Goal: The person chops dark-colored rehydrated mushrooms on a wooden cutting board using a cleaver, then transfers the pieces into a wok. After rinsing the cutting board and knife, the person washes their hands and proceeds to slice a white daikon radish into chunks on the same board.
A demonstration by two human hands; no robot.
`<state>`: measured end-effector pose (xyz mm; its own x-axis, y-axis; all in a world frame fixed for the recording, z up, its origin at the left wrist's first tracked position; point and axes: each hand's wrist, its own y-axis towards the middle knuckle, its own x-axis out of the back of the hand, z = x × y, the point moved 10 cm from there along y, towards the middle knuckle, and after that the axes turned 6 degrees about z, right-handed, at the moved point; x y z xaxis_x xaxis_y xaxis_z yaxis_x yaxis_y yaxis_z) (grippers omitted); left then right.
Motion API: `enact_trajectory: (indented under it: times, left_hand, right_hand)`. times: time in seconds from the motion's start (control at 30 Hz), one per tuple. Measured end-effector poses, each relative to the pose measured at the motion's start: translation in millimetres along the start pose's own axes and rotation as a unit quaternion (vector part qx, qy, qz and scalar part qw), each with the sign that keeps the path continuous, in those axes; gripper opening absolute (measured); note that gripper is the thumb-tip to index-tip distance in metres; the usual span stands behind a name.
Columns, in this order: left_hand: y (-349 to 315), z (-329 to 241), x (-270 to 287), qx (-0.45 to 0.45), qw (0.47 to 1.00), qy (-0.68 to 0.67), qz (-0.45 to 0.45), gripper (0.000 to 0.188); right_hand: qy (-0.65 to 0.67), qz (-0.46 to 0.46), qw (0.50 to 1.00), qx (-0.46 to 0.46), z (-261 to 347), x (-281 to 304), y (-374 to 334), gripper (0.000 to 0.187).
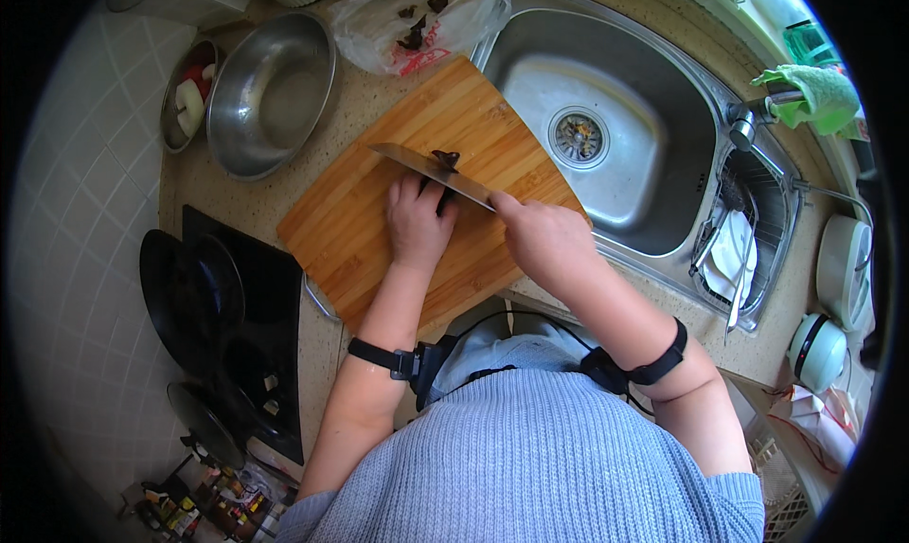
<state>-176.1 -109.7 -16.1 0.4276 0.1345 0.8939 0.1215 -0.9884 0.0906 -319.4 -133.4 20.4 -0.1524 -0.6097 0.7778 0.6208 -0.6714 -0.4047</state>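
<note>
My right hand (544, 240) grips the handle of a kitchen knife (421, 164). Its broad blade slants toward the upper left over a wooden cutting board (379, 164). Just beyond the blade lies a small dark, shiny piece that looks like wood ear mushroom (445, 160). My left hand (418, 223) rests on the board on the near side of the blade, fingers curled close to the steel. They press on a dark bit of the same look, mostly hidden under the fingers and blade.
A steel sink (653, 178) adjoins the board's right side. Behind the board lies a plastic bag (379, 22) with dark pieces. A metal bowl (227, 117) and a smaller bowl with food (168, 131) stand at left, beyond the black cooktop with pans (275, 325).
</note>
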Motion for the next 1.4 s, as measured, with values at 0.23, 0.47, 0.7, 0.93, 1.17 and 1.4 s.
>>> enact_trajectory:
  times: [0.23,0.47,0.7,0.93,1.17,1.4]
  left_hand:
    - [15,-8,51,0.006,0.998,-0.035,-0.045,0.016]
    - [88,-18,1,0.0,0.987,0.008,0.16,0.011]
    - [151,5,71,0.034,0.995,-0.09,0.039,0.049]
    - [13,24,23,0.0,0.982,-0.006,0.189,0.037]
    - [-35,88,79,0.26,0.953,-0.151,0.018,0.016]
    - [-139,191,333,0.336,0.888,0.051,-0.311,0.018]
  right_hand:
    - [0.139,-0.101,0.985,0.028,-21,27,-14,0.034]
    - [0.261,-0.201,0.944,-0.037,-79,52,-63,0.032]
    - [0.304,-0.166,0.931,-0.117,-107,24,-83,0.04]
    - [0.107,-0.179,0.978,-0.014,-71,25,-67,0.056]
    - [0.134,-0.128,0.982,0.029,-48,5,-38,0.053]
    - [0.175,-0.102,0.979,0.035,-28,-3,-18,0.051]
